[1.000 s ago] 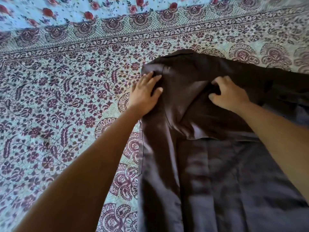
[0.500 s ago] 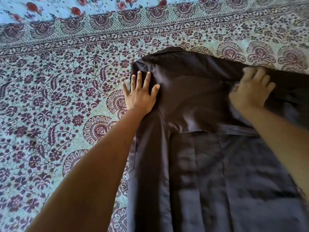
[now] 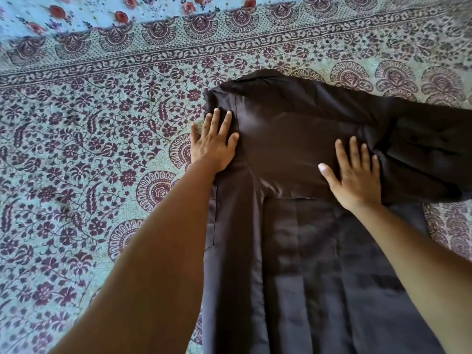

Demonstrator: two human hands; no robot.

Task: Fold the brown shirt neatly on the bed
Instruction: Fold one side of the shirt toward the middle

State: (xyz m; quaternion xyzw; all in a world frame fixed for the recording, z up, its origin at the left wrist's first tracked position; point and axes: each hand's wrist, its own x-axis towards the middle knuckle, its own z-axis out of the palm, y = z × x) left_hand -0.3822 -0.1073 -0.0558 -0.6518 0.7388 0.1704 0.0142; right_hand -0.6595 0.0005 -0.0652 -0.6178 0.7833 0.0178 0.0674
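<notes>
The brown shirt (image 3: 293,139) lies spread on the bed, its back upward and its collar end far from me. One side is folded inward along the left edge, and a sleeve (image 3: 429,149) stretches off to the right. My left hand (image 3: 213,143) rests flat with straight fingers on the shirt's upper left corner, partly over the sheet. On the upper back, by the right shoulder seam, my right hand (image 3: 357,175) presses flat with fingers spread. Neither hand grips the cloth. The shirt's lower part runs out of view at the bottom.
The bed is covered by a light blue sheet (image 3: 89,149) printed with maroon flowers and a patterned border band (image 3: 229,44) across the far side. Open sheet lies to the left of the shirt and beyond its collar.
My right hand let go of the bunched cloth, moved out toward the right sleeve, then came back and now lies flat on the upper back. My left hand flattened and stayed at the left corner.
</notes>
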